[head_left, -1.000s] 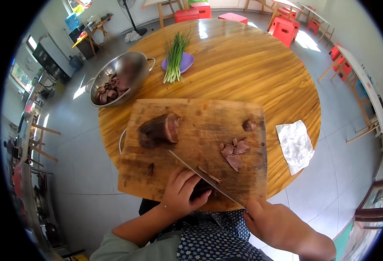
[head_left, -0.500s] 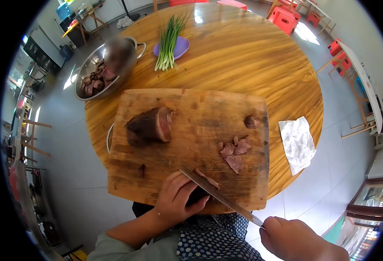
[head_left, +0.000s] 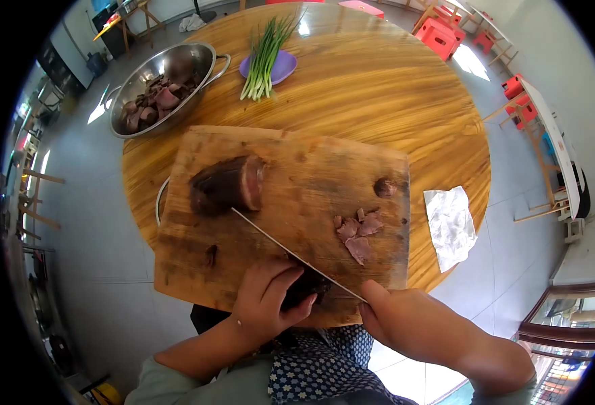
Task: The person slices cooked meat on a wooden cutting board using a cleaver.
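My left hand (head_left: 267, 297) is closed on a dark piece of meat (head_left: 303, 287) at the near edge of the wooden cutting board (head_left: 297, 152). In my right hand (head_left: 385, 312) is the handle of a long knife (head_left: 270, 236); its blade lies along the right side of that piece and points up and left. A large chunk of meat (head_left: 226, 184) rests at the board's upper left, just beyond the knife tip. Thin meat slices (head_left: 358, 236) lie at the right, below a small round piece (head_left: 384, 187). A dark scrap (head_left: 211, 255) is at the lower left.
A steel bowl (head_left: 203, 61) of meat pieces stands on the round wooden table (head_left: 378, 81) at the back left. Beside it, green onions (head_left: 264, 61) lie across a purple plate (head_left: 284, 66). A crumpled white cloth (head_left: 449, 226) is on the right. Red stools (head_left: 436, 37) stand beyond.
The knife has gone forward and left after being drawn back toward the right. The thin slice seen beside the blade before no longer shows. The camera view has shifted slightly.
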Available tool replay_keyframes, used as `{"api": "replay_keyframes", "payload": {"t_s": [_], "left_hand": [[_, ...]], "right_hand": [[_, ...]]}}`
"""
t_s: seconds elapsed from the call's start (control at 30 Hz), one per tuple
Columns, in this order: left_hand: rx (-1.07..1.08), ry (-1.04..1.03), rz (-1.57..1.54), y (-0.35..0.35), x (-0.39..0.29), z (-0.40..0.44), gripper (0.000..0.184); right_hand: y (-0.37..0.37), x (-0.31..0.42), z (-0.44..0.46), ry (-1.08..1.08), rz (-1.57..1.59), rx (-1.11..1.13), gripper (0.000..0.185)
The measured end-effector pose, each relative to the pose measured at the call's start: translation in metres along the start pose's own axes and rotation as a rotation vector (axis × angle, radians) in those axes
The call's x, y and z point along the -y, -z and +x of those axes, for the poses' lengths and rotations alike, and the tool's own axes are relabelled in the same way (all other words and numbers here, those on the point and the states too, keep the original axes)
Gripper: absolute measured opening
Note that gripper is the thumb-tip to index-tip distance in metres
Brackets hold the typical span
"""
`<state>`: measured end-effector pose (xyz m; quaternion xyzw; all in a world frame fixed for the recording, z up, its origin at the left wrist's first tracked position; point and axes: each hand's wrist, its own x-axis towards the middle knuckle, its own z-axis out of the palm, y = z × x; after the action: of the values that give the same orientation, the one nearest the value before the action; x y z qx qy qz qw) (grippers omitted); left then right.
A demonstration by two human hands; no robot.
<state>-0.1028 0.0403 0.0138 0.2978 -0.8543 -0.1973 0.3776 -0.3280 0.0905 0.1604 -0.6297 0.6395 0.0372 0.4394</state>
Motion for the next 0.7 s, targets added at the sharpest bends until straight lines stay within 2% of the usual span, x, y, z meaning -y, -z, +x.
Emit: {"api": "replay_keyframes", "payload": {"t_s": [0.13,0.2,0.23,0.3,0.5,0.63,0.7], "left_hand": [[-0.032,0.011,-0.011,0.0,-0.004,0.001,0.05],[-0.011,-0.019,-0.013,0.0,-0.003,0.003,0.052],[-0.004,-0.002,-0.027,0.0,-0.002,0.002,0.052],[-0.007,-0.005,-0.023,0.0,0.0,0.002,0.053],[-0.02,-0.006,-0.009,0.0,0.002,-0.001,0.053],[-0.073,-0.019,-0.033,-0.003,0.001,0.003,0.049],[-0.073,0.002,-0.067,-0.005,0.001,-0.001,0.049]], "right_hand": [[0.0,-0.005,-0.029,-0.064,0.04,0.094,0.022],[0.003,0.0,-0.044,-0.277,-0.079,0.136,0.023],[0.003,-0.003,-0.041,-0.29,-0.078,0.155,0.023],[0.004,-0.009,-0.028,-0.145,0.011,0.095,0.023],[-0.009,0.001,0.029,0.048,-0.085,-0.009,0.019],[-0.018,-0.011,0.011,0.065,-0.045,-0.108,0.021],[-0.015,-0.01,-0.012,-0.086,0.002,-0.031,0.021]]}}
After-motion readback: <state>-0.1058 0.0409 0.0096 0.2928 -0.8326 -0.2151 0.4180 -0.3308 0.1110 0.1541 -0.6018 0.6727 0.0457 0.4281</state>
